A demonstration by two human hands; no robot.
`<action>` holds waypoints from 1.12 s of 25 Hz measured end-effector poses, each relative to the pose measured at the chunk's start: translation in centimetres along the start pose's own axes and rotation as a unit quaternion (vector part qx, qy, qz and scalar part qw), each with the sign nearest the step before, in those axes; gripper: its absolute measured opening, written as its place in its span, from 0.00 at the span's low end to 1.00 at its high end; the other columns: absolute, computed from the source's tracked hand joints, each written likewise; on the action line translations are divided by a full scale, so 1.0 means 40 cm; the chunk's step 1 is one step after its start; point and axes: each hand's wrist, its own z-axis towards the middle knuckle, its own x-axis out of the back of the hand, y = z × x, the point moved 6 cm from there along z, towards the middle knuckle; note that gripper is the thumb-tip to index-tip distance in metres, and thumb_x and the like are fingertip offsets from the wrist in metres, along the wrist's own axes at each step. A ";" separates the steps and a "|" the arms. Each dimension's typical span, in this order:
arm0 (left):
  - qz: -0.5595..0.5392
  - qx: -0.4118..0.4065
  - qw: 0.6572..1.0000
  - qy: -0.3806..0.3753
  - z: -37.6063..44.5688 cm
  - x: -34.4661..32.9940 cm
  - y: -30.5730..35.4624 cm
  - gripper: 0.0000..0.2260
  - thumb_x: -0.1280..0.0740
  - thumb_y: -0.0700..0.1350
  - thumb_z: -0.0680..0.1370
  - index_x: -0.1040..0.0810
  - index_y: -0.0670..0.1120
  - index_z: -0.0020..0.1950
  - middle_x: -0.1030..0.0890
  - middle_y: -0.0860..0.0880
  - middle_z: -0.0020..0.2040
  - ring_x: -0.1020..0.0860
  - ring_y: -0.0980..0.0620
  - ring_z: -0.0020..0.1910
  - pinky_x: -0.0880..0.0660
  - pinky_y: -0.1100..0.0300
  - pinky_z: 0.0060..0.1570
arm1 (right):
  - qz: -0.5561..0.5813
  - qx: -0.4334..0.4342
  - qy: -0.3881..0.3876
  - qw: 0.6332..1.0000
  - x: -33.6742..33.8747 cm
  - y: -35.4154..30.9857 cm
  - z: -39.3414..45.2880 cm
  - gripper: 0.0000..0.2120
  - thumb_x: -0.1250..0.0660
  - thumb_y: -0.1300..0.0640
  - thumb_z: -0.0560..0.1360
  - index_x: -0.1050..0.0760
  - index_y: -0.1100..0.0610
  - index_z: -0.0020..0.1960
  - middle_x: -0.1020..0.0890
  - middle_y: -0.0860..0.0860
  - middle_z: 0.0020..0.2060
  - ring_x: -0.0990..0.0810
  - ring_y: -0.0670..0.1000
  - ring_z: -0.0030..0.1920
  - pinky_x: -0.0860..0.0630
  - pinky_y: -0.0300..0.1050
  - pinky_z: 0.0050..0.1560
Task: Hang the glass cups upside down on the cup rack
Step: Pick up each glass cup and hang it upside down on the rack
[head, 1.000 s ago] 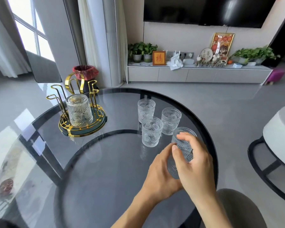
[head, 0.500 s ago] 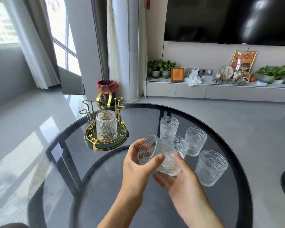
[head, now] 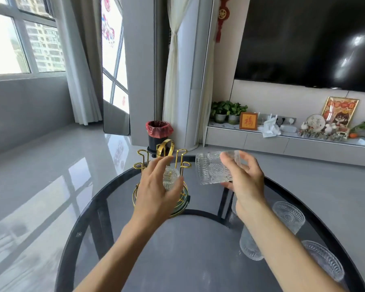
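While the fingers of the right hand wrap round a clear embossed glass cup, thumb on the near wall and the others curled behind, that cup rides in the air just right of the rack, rim facing down and left, base up by the fingertips; it looks inverted precisely so it can drop over a prong mouth-first; the left hand is spread loosely, fingers half open, over the front of the gold wire cup rack with its round base; whether it actually touches the rack or the glass there, I cannot tell; my read is that it steadies the stand while the other hand brings the load in; peeking past those fingers, an upside-down patterned glass already sits on the rack; gold looped prongs stand free on the right side, nearest the carried cup, and that seems the likely target; further out, on the round dark glass desk, upright clear ribbed tumblers wait near the right forearm, some partly hidden behind it; so one hung, one in flight, several to go; the next move calls for centring the rim over a prong.
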 end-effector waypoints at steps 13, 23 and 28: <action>0.239 -0.117 0.943 -0.197 0.156 -0.064 -0.128 0.47 0.49 0.78 0.71 0.50 0.49 0.81 0.49 0.50 0.82 0.50 0.48 0.80 0.54 0.52 0.75 | -0.454 0.207 -0.176 0.848 -0.254 0.057 0.119 0.27 0.22 0.44 0.65 0.30 0.48 0.59 0.20 0.50 0.58 0.23 0.52 0.51 0.31 0.43 0.41; 0.198 -0.101 0.956 -0.192 0.150 -0.084 -0.130 0.48 0.47 0.78 0.69 0.53 0.51 0.81 0.51 0.53 0.82 0.52 0.50 0.80 0.57 0.56 0.72 | -0.497 0.243 -0.296 0.779 -0.261 0.116 0.099 0.25 0.27 0.53 0.71 0.33 0.47 0.64 0.27 0.48 0.67 0.24 0.55 0.60 0.24 0.51 0.51; 0.253 -0.108 0.954 -0.122 0.096 -0.089 -0.082 0.37 0.37 0.63 0.77 0.47 0.49 0.81 0.45 0.46 0.81 0.49 0.46 0.80 0.56 0.43 0.77 | -0.467 0.213 -0.264 0.817 -0.147 0.133 0.053 0.29 0.29 0.50 0.73 0.36 0.44 0.71 0.40 0.47 0.77 0.36 0.52 0.73 0.34 0.49 0.66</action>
